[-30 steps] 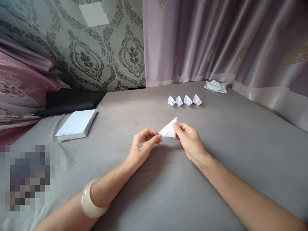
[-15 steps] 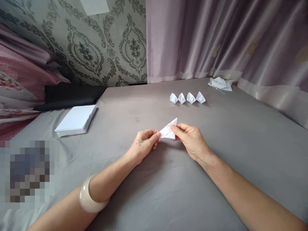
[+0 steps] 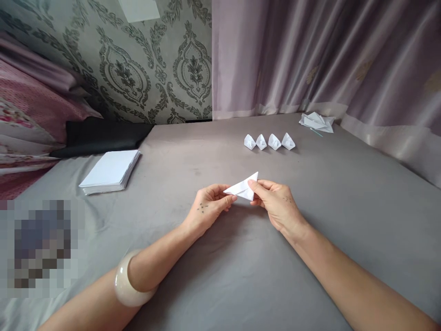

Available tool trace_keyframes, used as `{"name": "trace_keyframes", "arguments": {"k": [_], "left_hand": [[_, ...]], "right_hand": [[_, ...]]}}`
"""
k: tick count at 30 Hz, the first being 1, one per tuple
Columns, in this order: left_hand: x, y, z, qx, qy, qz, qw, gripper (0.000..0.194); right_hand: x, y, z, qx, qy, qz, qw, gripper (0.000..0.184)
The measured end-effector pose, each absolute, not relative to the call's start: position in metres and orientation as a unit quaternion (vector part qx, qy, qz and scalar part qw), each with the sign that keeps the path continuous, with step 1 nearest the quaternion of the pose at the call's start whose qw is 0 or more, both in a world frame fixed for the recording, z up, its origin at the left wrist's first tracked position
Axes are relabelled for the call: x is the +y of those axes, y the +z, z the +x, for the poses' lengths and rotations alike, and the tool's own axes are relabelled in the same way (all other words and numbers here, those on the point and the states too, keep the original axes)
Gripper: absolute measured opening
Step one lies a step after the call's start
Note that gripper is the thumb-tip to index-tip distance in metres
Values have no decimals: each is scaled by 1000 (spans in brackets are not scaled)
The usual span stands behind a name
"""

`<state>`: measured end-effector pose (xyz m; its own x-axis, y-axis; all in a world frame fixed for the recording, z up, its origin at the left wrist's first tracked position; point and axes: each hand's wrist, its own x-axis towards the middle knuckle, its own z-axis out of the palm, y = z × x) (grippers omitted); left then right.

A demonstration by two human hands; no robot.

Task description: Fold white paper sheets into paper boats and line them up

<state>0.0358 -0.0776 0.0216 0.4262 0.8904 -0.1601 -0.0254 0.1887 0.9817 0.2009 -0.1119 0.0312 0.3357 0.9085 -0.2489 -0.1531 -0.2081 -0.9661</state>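
Note:
A small white folded paper triangle (image 3: 243, 187) is held between my two hands, above the grey cloth (image 3: 241, 257). My right hand (image 3: 275, 200) pinches its right side, thumb on the near face and fingers behind. At the left tip, my left hand (image 3: 210, 204) has thumb and fingers closed about the paper's lower left edge. A folded flap line crosses the near face of the triangle. Beyond my hands several small folded white paper boats (image 3: 274, 142) stand in a row.
To the left lies a thick stack of white paper (image 3: 110, 170), with a black cloth (image 3: 103, 138) behind it. At the far right, by the curtain (image 3: 275, 55), sit more folded white papers (image 3: 317, 122) and a thin pale stick (image 3: 316, 133).
The paper has tilted a little and shifted slightly right. My left fingers have slid along its left tip, which now shows more. My right hand keeps its pinch. The camera view has shifted slightly.

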Motion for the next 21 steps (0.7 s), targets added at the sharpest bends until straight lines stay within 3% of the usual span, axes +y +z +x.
{"name": "trace_keyframes", "arguments": {"k": [9, 21], "left_hand": [[-75, 17, 33, 378, 344, 474, 717, 35], [-75, 22, 34, 421, 356, 473, 687, 27]], "right_hand": [[-111, 29, 201, -329, 464, -615, 546, 27], [-110, 32, 200, -402, 478, -559, 545, 27]]}}
